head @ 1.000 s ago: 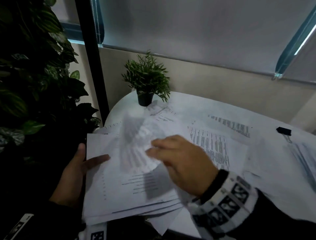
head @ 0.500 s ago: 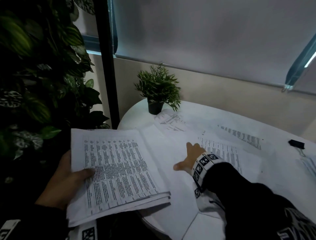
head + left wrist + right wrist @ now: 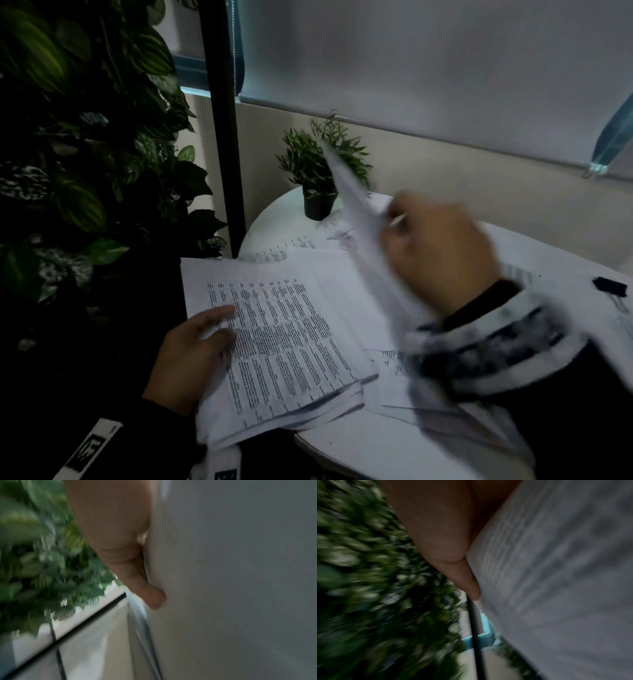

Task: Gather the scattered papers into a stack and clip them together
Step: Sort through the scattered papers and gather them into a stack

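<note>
A thick stack of printed papers (image 3: 287,346) hangs over the left edge of the round white table (image 3: 359,445). My left hand (image 3: 195,349) grips the stack's left side, thumb on top; in the left wrist view that thumb (image 3: 150,599) presses on the paper (image 3: 231,574). My right hand (image 3: 435,246) pinches a loose sheet (image 3: 356,205), lifted and blurred over the stack's right side. In the right wrist view the thumb (image 3: 464,580) lies against this printed sheet (image 3: 556,574). More sheets (image 3: 394,370) lie on the table. A black binder clip (image 3: 611,287) sits at the far right.
A small potted plant (image 3: 320,178) stands at the back of the table. A wall of large green leaves (image 3: 78,171) and a black post (image 3: 224,137) rise to the left. A closed blind (image 3: 428,61) covers the wall behind.
My right hand, which lay flat on the table reaching for a sheet, has lifted that sheet and swung it towards the stack. My left hand keeps hold of the stack.
</note>
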`<control>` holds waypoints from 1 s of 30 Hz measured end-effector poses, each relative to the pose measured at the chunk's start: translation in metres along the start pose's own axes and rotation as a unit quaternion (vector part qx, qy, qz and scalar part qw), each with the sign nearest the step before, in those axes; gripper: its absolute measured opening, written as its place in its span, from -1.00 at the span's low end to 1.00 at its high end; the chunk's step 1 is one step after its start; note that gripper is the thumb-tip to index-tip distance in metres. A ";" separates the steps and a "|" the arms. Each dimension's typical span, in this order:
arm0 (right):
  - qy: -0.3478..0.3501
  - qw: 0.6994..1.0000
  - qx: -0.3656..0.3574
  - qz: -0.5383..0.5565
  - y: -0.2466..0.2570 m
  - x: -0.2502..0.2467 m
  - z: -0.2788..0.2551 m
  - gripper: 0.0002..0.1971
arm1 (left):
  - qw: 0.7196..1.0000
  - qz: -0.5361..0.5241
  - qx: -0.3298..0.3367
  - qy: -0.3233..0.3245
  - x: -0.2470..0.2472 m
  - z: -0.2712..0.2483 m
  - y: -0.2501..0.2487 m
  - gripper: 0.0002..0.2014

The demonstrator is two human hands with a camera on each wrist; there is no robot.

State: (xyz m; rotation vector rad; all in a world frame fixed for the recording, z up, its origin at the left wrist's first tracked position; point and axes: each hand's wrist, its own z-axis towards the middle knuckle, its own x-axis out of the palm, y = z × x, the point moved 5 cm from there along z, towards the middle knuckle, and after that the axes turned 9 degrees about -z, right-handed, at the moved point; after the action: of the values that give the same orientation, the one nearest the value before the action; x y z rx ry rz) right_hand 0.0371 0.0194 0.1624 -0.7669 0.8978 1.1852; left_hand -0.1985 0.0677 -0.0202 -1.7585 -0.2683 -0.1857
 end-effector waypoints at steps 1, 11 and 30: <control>0.023 0.998 -0.064 -0.005 0.030 0.009 -0.018 -0.83 | 0.998 -0.060 -0.024 -0.003 0.007 -0.006 0.000 -0.88; 0.380 0.875 -0.180 0.242 0.121 0.098 -0.089 -0.51 | 0.995 0.087 -0.044 0.036 -0.004 -0.005 0.017 -0.74; 0.320 0.822 0.155 0.445 -0.012 0.159 -0.065 -0.10 | 0.993 -0.018 0.084 0.080 0.013 -0.006 -0.006 -0.53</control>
State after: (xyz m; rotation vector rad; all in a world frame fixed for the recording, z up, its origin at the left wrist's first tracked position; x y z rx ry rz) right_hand 0.0576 0.0291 -0.0082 -0.4560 2.1183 1.5312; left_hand -0.1875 0.0637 -0.0098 -1.5637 -0.1939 -0.3195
